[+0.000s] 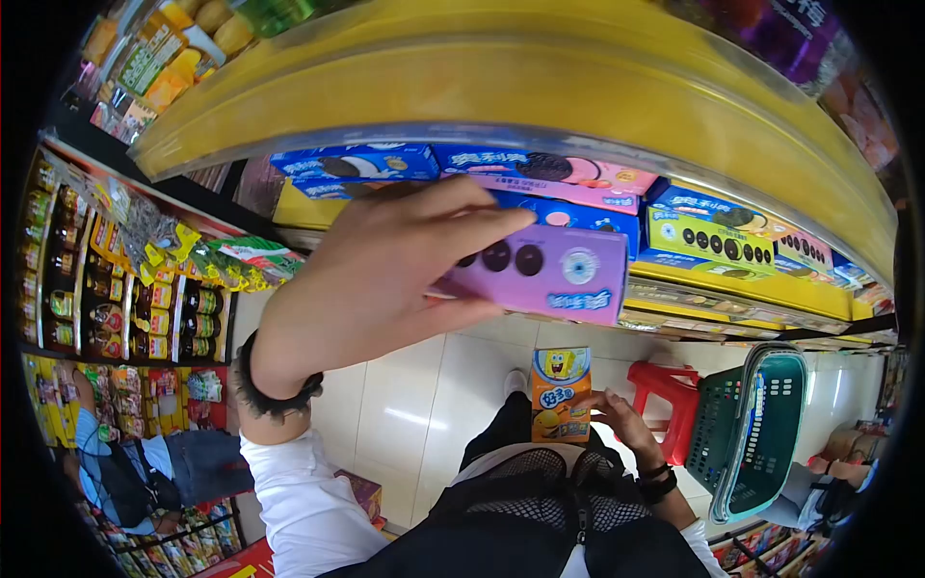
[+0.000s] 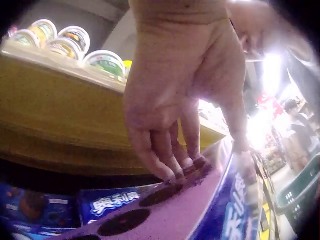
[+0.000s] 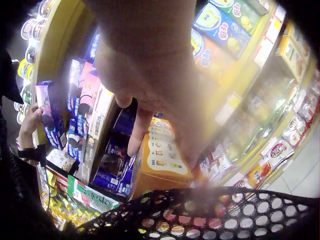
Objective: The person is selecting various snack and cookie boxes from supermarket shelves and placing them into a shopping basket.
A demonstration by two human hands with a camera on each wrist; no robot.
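In the head view my left hand [image 1: 381, 250] grips a purple Oreo cookie box [image 1: 578, 255] at one end, in front of the shelf's cookie boxes. The left wrist view shows several fingertips pressing on the box's purple face [image 2: 172, 212], with the thumb over on the far side. Lower down, close to my body, my right hand [image 1: 628, 424] holds an orange cookie box [image 1: 559, 400] with a SpongeBob picture by its side. From the right wrist, the orange box [image 3: 162, 170] sits under the fingers, its lower end by the mesh of my clothing.
Blue, pink and green Oreo boxes [image 1: 708, 241] line the shelf beneath a broad yellow ledge [image 1: 482, 77]. A red stool [image 1: 665, 385] and a green basket [image 1: 723, 414] stand to the right. Shelves of jars [image 1: 149, 308] rise at left, where another person [image 1: 164, 472] is seen.
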